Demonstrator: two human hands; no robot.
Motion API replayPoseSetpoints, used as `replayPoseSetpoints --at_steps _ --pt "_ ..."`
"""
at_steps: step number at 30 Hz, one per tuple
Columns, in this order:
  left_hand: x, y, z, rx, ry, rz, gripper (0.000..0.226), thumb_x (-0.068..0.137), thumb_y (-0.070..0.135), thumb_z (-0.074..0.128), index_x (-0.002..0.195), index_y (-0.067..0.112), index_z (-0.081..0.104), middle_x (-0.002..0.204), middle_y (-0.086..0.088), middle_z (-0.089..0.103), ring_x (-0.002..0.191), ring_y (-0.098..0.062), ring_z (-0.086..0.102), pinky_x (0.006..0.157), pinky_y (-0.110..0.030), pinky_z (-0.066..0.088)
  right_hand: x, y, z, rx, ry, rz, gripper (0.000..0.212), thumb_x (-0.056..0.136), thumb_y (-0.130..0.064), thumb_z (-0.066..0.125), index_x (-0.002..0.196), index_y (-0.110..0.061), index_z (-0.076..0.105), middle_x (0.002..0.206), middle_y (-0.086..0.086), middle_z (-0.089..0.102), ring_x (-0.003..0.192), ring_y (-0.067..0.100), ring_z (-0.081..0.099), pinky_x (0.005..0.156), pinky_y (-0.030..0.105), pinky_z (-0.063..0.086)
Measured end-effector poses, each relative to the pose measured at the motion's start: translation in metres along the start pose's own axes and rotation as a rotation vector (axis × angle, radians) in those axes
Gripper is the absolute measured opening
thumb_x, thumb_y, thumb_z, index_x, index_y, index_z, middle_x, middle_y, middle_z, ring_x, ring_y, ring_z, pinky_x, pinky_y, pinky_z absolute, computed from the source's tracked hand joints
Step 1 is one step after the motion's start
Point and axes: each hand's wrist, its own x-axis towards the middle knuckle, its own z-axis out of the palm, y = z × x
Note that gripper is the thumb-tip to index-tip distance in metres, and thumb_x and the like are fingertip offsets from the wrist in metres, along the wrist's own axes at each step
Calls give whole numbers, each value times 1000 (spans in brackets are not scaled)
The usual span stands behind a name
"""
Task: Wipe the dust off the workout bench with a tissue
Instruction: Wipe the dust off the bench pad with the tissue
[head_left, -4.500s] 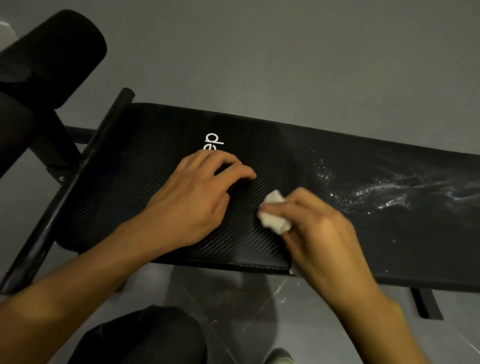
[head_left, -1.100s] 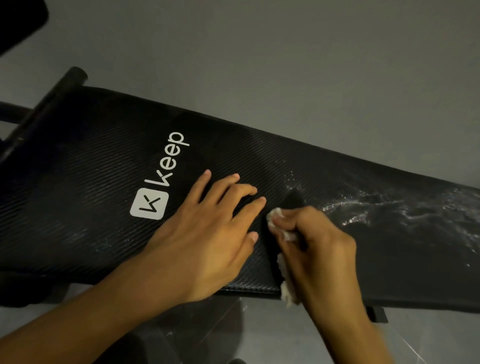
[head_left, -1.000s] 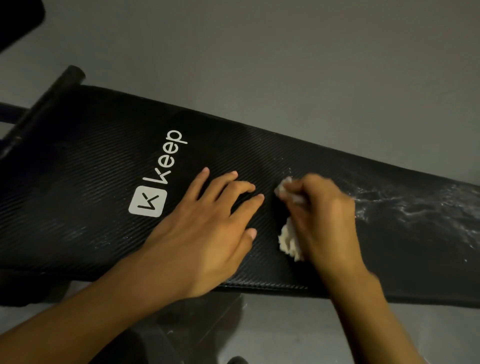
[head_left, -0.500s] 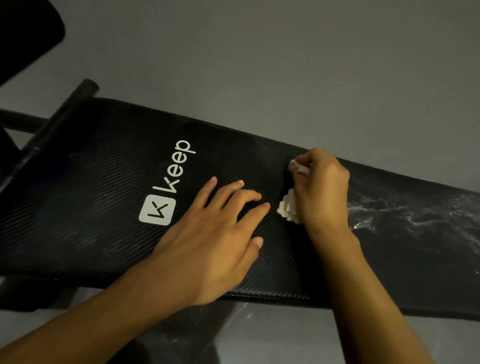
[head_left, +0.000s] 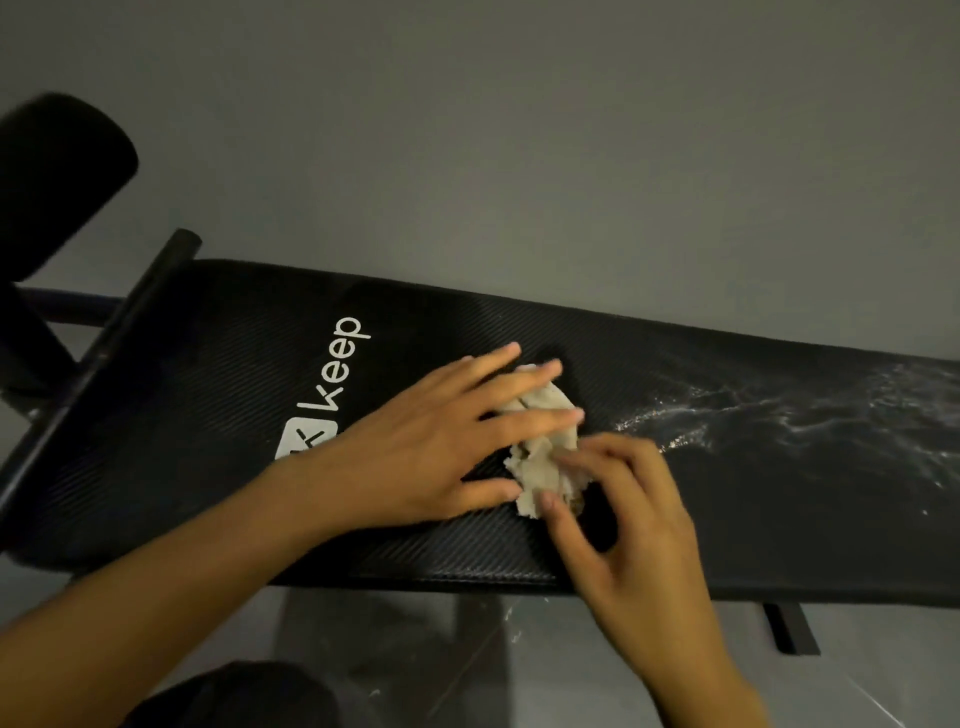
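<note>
Mid-wipe pause on the black workout bench pad (head_left: 208, 395), beside the white Keep logo (head_left: 340, 374). Tissue (head_left: 537, 467) now opened out on the pad between both hands, no longer balled in the right alone as half a second earlier. Left hand (head_left: 431, 441) shifted from bare pad onto the tissue, fingers straight, pressing its upper part flat. Right hand (head_left: 634, 525) drawn back from the far edge toward the near side, thumb and forefinger curled, pinching the tissue's lower edge. Probably a refolding of the soiled tissue, to expose a cleaner face before the next pass. Pad left of the hands largely clean; white dust streaks (head_left: 779, 415) just beyond the right hand and on toward the right end, not yet wiped, so well short of finished. Against the earlier view, foam roller (head_left: 57, 176) fully back in sight at upper left
</note>
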Motion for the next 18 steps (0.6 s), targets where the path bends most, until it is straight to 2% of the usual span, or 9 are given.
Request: replayPoseSetpoints --at_steps 2,3,4,6,8,10,11,15,18 --pt "15 -5 -1 -13 -80 88 64 94 52 55 153 47 30 165 11 24 155 -16 10 123 -43 25 -17 7 9 -68 53 -39 30 93 -41 62 114 -20 67 121 -4 53 109 14 55 91 30 45" --pt "21 -5 1 0 -82 122 57 95 51 54 149 46 38 153 9 41 147 -16 28 115 -41 36 -21 9 13 -116 74 -59 31 93 -42 61 113 -19 68 121 -2 54 107 16 56 90 30 44" --pt "26 -6 1 53 -70 149 50 95 51 53 145 46 44 134 8 52 129 -15 45 100 -38 44 -24 11 16 -154 94 -78 33 93 -42 61 114 -18 68 122 0 56 106 17 57 90 30 43" --pt "34 -13 0 169 -21 117 43 97 51 47 139 45 52 105 6 55 94 -13 51 75 -32 42 -25 12 19 -193 122 -102 36 93 -42 60 117 -16 69 125 3 59 109 19 59 91 30 43" --pt "41 -27 -7 170 46 -95 43 97 51 43 137 46 55 101 2 53 83 -16 53 65 -29 38 -25 13 22 -214 123 -137 37 94 -42 59 116 -16 70 124 4 62 110 21 60 93 30 43" --pt "48 -44 -9 114 86 -312 44 97 46 46 140 49 51 105 -1 49 82 -20 55 63 -31 39 -25 15 23 -234 117 -171 35 95 -43 59 112 -16 72 119 3 64 107 24 60 94 30 42" --pt "49 -48 -9 93 89 -351 44 97 44 48 141 49 50 109 -2 47 82 -19 55 63 -32 41 -25 15 24 -238 120 -181 34 95 -43 59 111 -17 73 118 2 64 107 24 60 95 30 41" --pt "38 -29 -6 87 14 -247 52 89 61 48 139 47 51 123 5 39 87 -8 48 71 -24 42 -24 17 25 -263 123 -203 36 95 -44 58 114 -17 72 118 3 65 107 25 60 95 33 43" --pt "41 -31 -3 38 78 -263 44 91 63 49 128 43 62 119 5 47 89 -8 50 74 -30 50 -24 17 27 -271 130 -212 37 95 -45 57 116 -19 73 120 3 65 108 26 61 94 34 44"
